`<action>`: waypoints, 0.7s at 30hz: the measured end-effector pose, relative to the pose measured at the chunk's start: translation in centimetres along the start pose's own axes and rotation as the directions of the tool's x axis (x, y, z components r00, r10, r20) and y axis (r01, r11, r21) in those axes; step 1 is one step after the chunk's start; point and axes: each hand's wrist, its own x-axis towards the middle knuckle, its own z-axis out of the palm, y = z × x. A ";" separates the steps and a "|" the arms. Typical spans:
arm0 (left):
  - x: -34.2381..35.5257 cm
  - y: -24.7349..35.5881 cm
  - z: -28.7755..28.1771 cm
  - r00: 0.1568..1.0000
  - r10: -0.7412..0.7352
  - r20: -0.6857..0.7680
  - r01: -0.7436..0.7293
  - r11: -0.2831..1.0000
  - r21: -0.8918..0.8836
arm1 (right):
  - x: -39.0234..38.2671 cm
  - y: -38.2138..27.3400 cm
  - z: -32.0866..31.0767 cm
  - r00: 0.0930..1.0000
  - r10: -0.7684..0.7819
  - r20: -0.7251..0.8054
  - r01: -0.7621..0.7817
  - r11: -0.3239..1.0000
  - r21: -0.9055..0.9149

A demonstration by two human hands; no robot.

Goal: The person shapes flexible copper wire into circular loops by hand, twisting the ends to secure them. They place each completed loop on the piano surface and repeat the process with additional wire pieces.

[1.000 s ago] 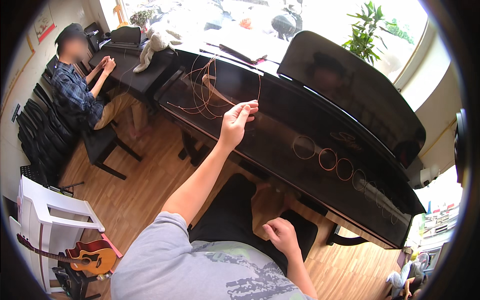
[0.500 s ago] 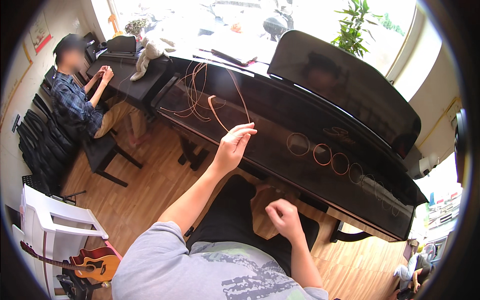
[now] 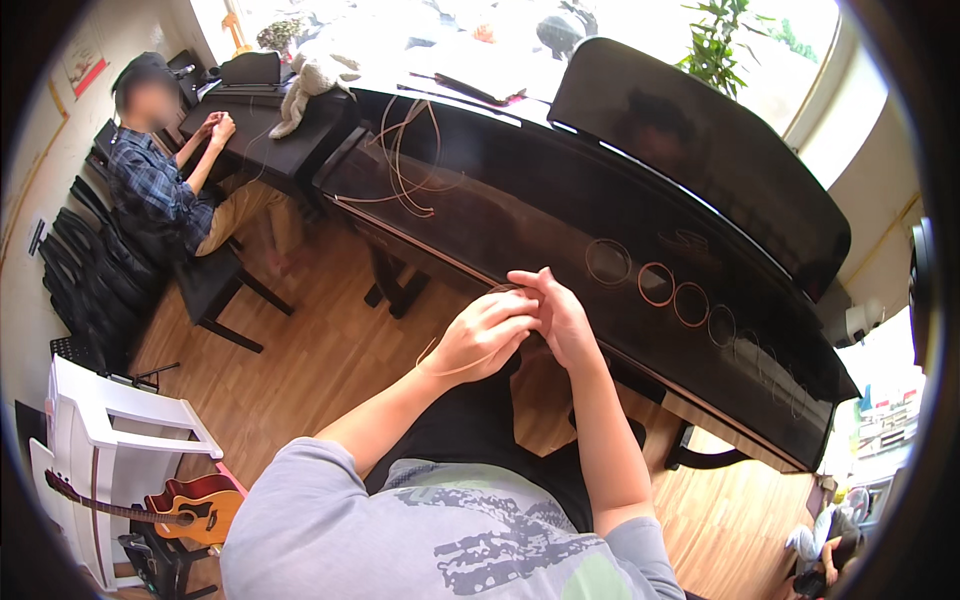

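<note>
Bright room, wood plank floor (image 3: 300,370), and a long black piano (image 3: 560,220) running across the middle with its lid closed and glossy. Far left of the piano, a white stand (image 3: 110,425) keeps an acoustic guitar (image 3: 185,508) leaning beside it. Above that, still left of the piano, a seated person (image 3: 165,190) in a plaid shirt works at a dark tabletop (image 3: 265,115), both their hands up near its edge. On the piano's left end lies a loose tangle of copper wire (image 3: 410,160), spread in wide loops.

Now in front of the piano's keyboard edge, the left hand (image 3: 483,338) is curled, its fingers (image 3: 515,318) drawn together and pinched on a thin copper string (image 3: 452,371). That string curves out below the wrist and back up into the grip. Right against it, the right hand (image 3: 556,318) meets the left, fingers bent in and touching the left hand's fingertips; whether they clamp the same string I cannot tell, since the contact is hidden between the two hands.

Further right along the piano top sits a row of coiled strings (image 3: 675,295), small copper rings side by side. Behind the piano's right end, a green plant (image 3: 725,45) stands at the window.
</note>
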 end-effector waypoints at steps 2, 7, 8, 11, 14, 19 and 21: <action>-0.8 1.5 -0.3 0.998 0.037 0.043 -0.037 0.999 0.018 | -0.9 0.8 -0.1 0.996 -0.012 0.085 0.022 0.993 -0.115; -1.0 5.6 -1.1 0.994 -0.016 0.104 0.056 0.919 -0.391 | -6.6 1.5 0.2 0.997 -0.073 0.032 0.079 0.970 -0.231; -0.8 6.3 -1.4 0.992 -0.059 0.110 0.108 0.848 -0.518 | -8.1 2.0 -0.2 0.986 -0.153 0.061 0.161 0.970 -0.181; -0.1 8.7 -2.3 0.967 -0.232 0.108 0.204 0.443 -0.873 | -13.1 1.8 0.5 0.945 -0.321 0.068 0.323 0.872 -0.369; 0.3 10.5 -2.8 0.925 -0.271 0.265 0.293 0.067 -0.954 | -16.6 2.0 0.3 0.921 -0.378 0.098 0.324 0.602 -0.730; 0.2 11.9 -2.3 0.895 -0.223 0.387 0.372 -0.106 -0.922 | -21.3 4.5 -0.9 0.863 -0.505 -0.024 0.011 0.067 -0.998; 0.2 11.7 -2.4 0.888 -0.223 0.403 0.383 -0.127 -0.915 | -22.9 4.8 -1.9 0.785 -0.611 -0.102 -0.104 0.032 -0.994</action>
